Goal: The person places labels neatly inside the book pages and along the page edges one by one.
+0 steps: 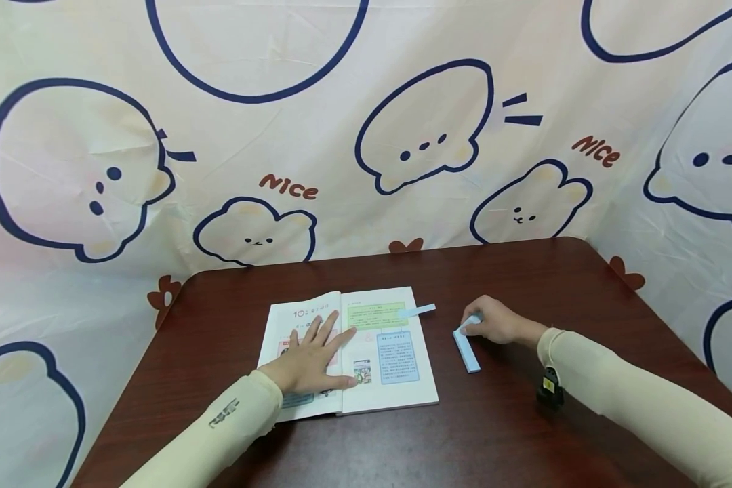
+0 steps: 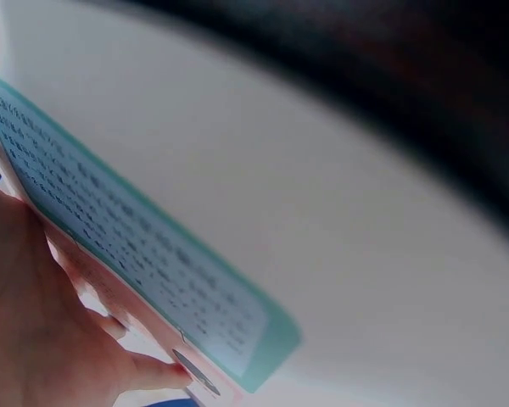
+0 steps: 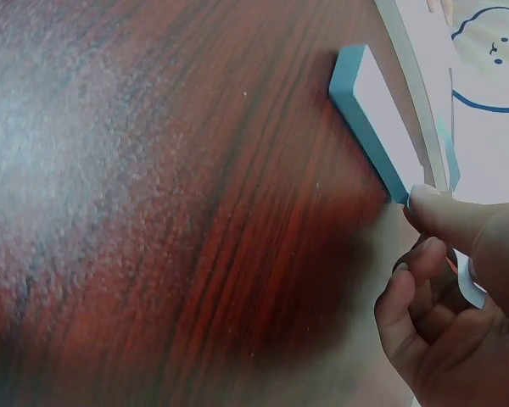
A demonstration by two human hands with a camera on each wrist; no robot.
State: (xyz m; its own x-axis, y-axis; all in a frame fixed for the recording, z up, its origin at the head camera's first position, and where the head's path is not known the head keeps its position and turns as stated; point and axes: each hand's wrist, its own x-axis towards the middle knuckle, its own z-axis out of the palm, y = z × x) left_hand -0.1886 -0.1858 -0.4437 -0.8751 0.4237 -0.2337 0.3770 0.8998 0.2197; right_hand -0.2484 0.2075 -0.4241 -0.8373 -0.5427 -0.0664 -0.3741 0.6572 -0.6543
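Resting left grip [image 1: 308, 364], spread flat, on open book [image 1: 372, 342] (headed "10"). Pinching blue pad [image 1: 468, 354] in right grip [image 1: 495, 321], nearer right edge of bench [image 1: 463, 440]. Can read "Nice" on backdrop [image 1: 341, 149].

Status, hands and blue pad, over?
Left hand spread on open book. Right hand pinching blue pad at far end. Blue strip juts past book's right edge. Nothing visibly blocking.

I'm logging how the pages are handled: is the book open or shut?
Open: the book lies spread on the table, pages showing either side of the fold, with the left hand across them.
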